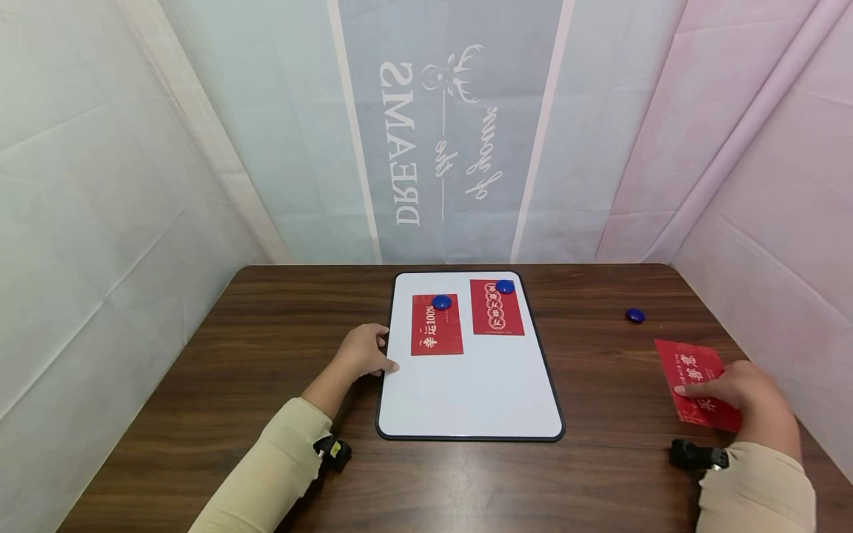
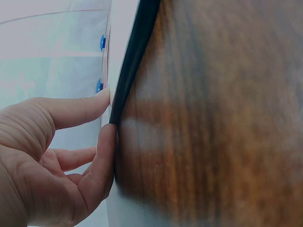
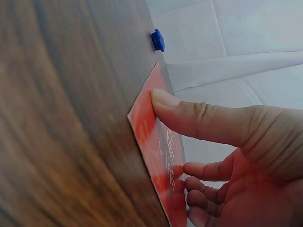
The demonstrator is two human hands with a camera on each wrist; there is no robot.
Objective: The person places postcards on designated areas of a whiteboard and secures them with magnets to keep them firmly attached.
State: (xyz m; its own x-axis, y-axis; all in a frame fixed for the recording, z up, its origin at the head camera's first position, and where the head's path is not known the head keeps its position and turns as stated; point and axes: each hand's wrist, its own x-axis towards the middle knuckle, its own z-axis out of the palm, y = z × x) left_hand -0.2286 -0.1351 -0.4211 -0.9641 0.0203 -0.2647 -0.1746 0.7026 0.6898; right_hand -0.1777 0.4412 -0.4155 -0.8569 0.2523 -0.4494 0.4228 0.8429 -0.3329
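Observation:
A white magnetic board (image 1: 466,392) with a black rim lies flat on the dark wooden table. Two red cards are on its far half, the left card (image 1: 436,333) under a blue magnet (image 1: 441,301) and the right card (image 1: 496,311) under another (image 1: 505,286). My left hand (image 1: 385,351) rests at the board's left edge. Its thumb (image 2: 90,106) and a finger touch the rim (image 2: 135,52). My right hand (image 1: 706,396) lies on a third red card (image 1: 686,363) flat on the table at the right. The thumb (image 3: 189,116) presses near that card's edge (image 3: 151,127).
A loose blue magnet (image 1: 635,315) sits on the table beyond the right-hand card, also in the right wrist view (image 3: 158,40). Fabric walls close in the table on three sides. Bare wood (image 1: 280,326) surrounds the board.

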